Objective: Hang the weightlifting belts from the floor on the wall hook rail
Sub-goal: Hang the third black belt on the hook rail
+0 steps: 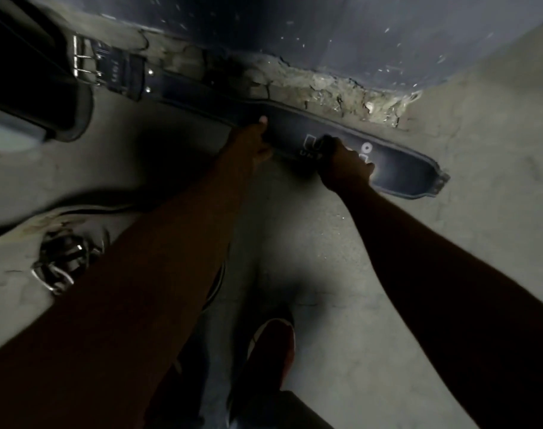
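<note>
Dim concrete floor (pixel 341 243) along a crumbling wall base: a dark belt (pixel 397 171) lies flat, both hands gripping its near edge, left hand (pixel 258 144) and right hand (pixel 347 165) with fingers curled over it. Its heavy buckle (pixel 84 61) end could swing or drag when lifted.

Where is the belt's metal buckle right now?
In the head view, upper left: the buckle lies on the floor by the crumbling wall base.

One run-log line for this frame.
phase: pickup | left hand: gripping belt edge | right hand: gripping belt middle | belt: on floor, along wall base | hung: no
</note>
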Demonstrator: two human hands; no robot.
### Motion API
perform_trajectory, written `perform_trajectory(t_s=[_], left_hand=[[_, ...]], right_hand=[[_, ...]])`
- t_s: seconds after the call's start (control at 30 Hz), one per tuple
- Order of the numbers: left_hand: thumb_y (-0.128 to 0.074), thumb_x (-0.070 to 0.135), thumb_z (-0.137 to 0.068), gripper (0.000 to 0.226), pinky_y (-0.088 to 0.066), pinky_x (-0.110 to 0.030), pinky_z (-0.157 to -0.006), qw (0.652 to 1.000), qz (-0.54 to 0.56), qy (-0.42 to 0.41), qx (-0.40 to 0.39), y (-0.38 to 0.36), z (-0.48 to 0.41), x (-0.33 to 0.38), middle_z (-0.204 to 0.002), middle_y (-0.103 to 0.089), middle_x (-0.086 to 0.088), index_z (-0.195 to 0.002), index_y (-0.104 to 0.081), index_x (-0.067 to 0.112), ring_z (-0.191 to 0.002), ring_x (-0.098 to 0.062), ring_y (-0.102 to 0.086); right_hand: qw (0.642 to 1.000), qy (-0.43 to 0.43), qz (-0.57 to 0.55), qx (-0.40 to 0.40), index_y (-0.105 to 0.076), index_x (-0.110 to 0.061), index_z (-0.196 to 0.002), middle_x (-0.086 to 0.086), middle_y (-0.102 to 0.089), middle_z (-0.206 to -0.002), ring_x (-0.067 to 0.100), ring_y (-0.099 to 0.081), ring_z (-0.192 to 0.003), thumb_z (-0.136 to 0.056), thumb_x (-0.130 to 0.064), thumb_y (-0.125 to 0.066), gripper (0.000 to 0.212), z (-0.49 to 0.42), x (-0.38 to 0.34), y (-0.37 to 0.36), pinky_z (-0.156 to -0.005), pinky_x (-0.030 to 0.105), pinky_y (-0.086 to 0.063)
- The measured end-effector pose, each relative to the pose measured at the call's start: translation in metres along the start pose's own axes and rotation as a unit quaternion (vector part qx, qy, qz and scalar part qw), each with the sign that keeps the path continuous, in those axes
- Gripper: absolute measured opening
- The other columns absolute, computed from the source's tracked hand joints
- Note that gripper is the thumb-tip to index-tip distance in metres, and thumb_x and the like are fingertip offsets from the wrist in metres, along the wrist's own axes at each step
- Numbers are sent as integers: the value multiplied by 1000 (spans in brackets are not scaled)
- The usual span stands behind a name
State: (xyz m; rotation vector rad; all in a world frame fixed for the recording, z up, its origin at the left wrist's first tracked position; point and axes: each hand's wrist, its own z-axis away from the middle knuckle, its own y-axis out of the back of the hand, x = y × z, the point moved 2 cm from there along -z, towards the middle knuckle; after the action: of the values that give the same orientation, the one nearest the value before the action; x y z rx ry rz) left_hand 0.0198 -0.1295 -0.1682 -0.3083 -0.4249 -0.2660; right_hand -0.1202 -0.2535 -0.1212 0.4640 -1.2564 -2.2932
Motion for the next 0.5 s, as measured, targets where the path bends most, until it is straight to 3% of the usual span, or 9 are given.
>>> perform_trajectory(t_s=[0.07,0.13,0.23,0.3,0.33,0.4,0.5], left_hand=[[-48,22,-103,45,-46,-44,-96,999,36,6,17,-5,-5,-6,-140,-50,-13,-145,-41,9,-132,-32,-49],[-50,22,-102,43,-51,-43,-85,998,31,7,46,-8,-12,-10,-141,-52,-13,-143,-44,9,-129,-30,-53],[-56,24,-99,50,-51,-37,-59,997,21,10,70,-9,-20,-15,-138,-55,-11,-145,-42,14,-121,-27,-59],[-58,26,-97,51,-50,-36,-55,997,16,12,77,-7,-29,-19,-138,-56,-10,-145,-41,17,-110,-26,-62],[-59,27,-96,53,-52,-37,-57,997,13,14,79,-4,-34,-22,-137,-56,-10,-145,-41,17,-103,-25,-62],[-65,33,-92,63,-55,-41,-64,996,14,24,88,2,-42,-30,-139,-53,-7,-147,-38,20,-105,-28,-59],[-69,43,-88,69,-59,-43,-66,997,40,22,70,11,-29,-42,-131,-55,-4,-147,-39,22,-97,-28,-60]], right_hand=[[999,1,-11,46,-49,-22,-136,15,-59,-133,38,-53,-125,-100,-38,-47,39,-5,3,7,-105,53,-37],[997,41,-24,68,-48,-15,-138,18,-53,-140,39,-49,-129,-98,-35,-53,45,-22,7,14,-105,50,-41],[996,84,-3,-12,-24,-15,-156,15,-21,-164,35,-18,-151,-97,-31,-58,70,-50,10,20,-120,52,-23],[995,70,15,-73,-9,-19,-159,10,-7,-168,33,-3,-155,-96,-34,-60,82,-62,9,16,-122,58,-8],[994,67,25,-87,-10,-22,-159,12,-12,-167,34,-7,-154,-94,-34,-62,84,-69,11,11,-121,61,-7],[994,71,10,-82,-31,-30,-152,15,-35,-157,37,-30,-146,-89,-33,-69,74,-73,11,7,-119,60,-17],[971,86,-201,-94,-66,-23,-111,11,-66,-118,26,-63,-112,-85,-13,-74,29,-63,15,9,-102,41,-48]])
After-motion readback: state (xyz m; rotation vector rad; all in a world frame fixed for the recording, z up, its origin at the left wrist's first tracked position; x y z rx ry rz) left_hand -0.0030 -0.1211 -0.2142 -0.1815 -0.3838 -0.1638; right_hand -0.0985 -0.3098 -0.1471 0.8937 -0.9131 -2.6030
